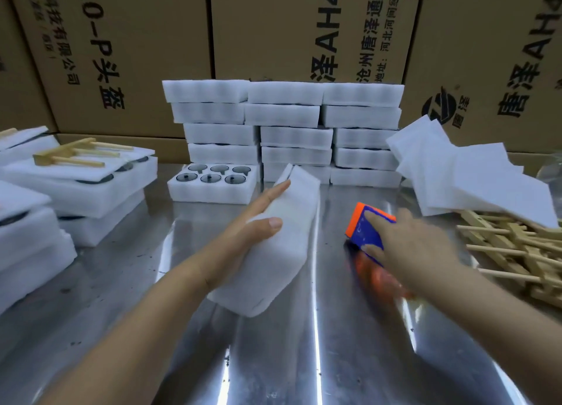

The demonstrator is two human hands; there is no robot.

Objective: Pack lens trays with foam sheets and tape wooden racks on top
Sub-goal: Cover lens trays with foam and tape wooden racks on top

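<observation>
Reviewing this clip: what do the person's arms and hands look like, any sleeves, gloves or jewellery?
The left hand and right hand wear no gloves, and no rings show on the fingers in view. The left forearm and right forearm show no sleeve, watch or wristband up to the frame edge. The nails look short and unpainted.

Orange-blue tool [362, 231] motion-blurred, wooden racks [517, 246] cut by right edge

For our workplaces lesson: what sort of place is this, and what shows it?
Probably a packing station in a warehouse or factory: stacked foam trays on a steel table, large printed cartons behind, and a pile of wooden racks.
</observation>
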